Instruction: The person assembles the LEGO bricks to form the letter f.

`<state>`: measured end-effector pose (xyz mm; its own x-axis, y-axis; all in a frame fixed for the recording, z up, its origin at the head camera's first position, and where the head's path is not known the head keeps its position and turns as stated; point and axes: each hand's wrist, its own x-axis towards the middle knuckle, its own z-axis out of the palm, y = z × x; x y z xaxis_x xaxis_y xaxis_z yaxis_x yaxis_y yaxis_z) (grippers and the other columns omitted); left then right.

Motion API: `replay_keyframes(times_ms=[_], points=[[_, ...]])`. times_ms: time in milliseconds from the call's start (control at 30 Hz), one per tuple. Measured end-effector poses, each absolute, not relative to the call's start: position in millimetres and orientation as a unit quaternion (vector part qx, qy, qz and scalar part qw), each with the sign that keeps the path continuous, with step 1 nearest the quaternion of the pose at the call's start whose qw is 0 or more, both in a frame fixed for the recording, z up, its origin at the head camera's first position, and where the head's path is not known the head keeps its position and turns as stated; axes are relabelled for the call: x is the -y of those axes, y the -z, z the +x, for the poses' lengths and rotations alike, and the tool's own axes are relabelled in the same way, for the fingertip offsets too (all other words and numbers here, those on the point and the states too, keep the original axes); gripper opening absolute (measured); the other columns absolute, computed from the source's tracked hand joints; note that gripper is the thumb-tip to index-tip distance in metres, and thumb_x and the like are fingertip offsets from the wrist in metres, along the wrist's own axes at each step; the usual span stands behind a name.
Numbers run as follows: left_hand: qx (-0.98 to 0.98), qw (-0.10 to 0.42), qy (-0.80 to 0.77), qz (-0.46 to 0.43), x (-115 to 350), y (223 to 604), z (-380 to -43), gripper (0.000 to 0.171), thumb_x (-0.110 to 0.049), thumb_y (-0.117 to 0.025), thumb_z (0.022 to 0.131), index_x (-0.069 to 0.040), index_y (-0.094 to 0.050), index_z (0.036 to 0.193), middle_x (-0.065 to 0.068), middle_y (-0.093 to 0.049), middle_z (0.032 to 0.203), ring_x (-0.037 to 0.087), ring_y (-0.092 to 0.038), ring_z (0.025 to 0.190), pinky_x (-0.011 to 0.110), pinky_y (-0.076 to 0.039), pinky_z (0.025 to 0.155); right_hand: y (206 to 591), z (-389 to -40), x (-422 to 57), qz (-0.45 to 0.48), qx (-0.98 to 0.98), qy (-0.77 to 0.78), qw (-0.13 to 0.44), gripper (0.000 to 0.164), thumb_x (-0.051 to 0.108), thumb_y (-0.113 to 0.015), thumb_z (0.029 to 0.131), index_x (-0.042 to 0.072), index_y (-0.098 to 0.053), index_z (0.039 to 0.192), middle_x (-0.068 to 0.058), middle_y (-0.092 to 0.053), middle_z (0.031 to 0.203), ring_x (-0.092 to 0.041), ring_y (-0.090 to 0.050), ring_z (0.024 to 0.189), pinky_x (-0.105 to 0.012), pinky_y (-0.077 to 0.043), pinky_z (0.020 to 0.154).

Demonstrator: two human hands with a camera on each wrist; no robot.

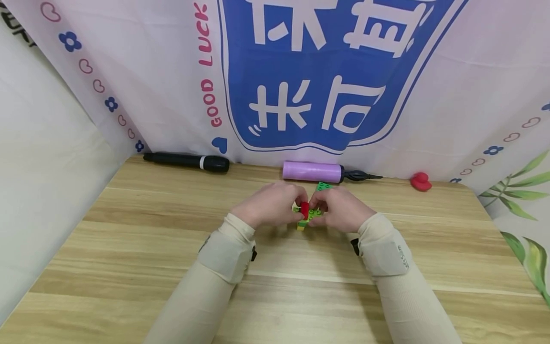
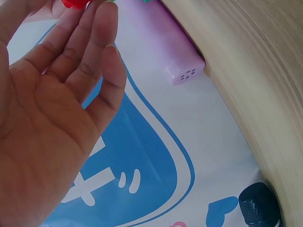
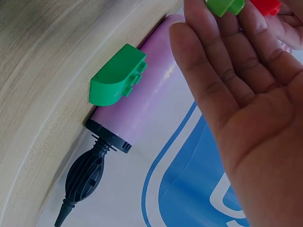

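Note:
Over the middle of the table, my left hand (image 1: 272,205) pinches a red toy brick (image 1: 304,210) between thumb and fingers. Facing it, my right hand (image 1: 345,210) grips a light green studded brick (image 1: 315,213) right beside the red one. Below them, a small yellow brick (image 1: 301,227) shows at the near end of the stack. Only a corner of the red brick (image 2: 75,4) enters the left wrist view, past the fingers. In the right wrist view the light green brick (image 3: 223,6) peeks out over the fingertips.
Just behind my right hand lies a darker green rounded brick (image 3: 118,78), close to a purple hand pump (image 1: 312,171) with a black nozzle. A black microphone-like stick (image 1: 185,161) lies at the back left, a red rubber duck (image 1: 421,181) at the back right. A printed cloth (image 1: 172,71) hangs behind.

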<state>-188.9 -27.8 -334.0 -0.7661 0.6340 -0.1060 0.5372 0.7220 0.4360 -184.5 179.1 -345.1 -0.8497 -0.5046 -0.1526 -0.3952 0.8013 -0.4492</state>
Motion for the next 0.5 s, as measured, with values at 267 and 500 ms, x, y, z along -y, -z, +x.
replay_keyframes(times_ms=[267, 500], points=[[-0.916, 0.116, -0.205, 0.326, 26.9, 333.5, -186.8, 0.021, -0.020, -0.081, 0.094, -0.015, -0.076, 0.113, -0.004, -0.075, 0.107, 0.013, -0.066, 0.094, 0.035, -0.057, 0.094, 345.7, -184.8, -178.5, -0.243, -0.939, 0.206, 0.130, 0.026, 0.025, -0.091, 0.085, 0.013, -0.077, 0.103, 0.002, -0.072, 0.091, -0.017, -0.062, 0.085, -0.038, -0.054, 0.083], [-0.915, 0.122, -0.212, 0.322, 26.8, 333.9, -187.9, 0.016, -0.020, -0.081, 0.094, -0.016, -0.076, 0.109, -0.004, -0.075, 0.103, 0.014, -0.065, 0.090, 0.035, -0.056, 0.092, 347.0, -185.2, -178.7, -0.240, -0.940, 0.205, 0.131, 0.028, 0.025, -0.091, 0.085, 0.013, -0.076, 0.106, 0.002, -0.072, 0.092, -0.016, -0.062, 0.086, -0.038, -0.054, 0.084]])
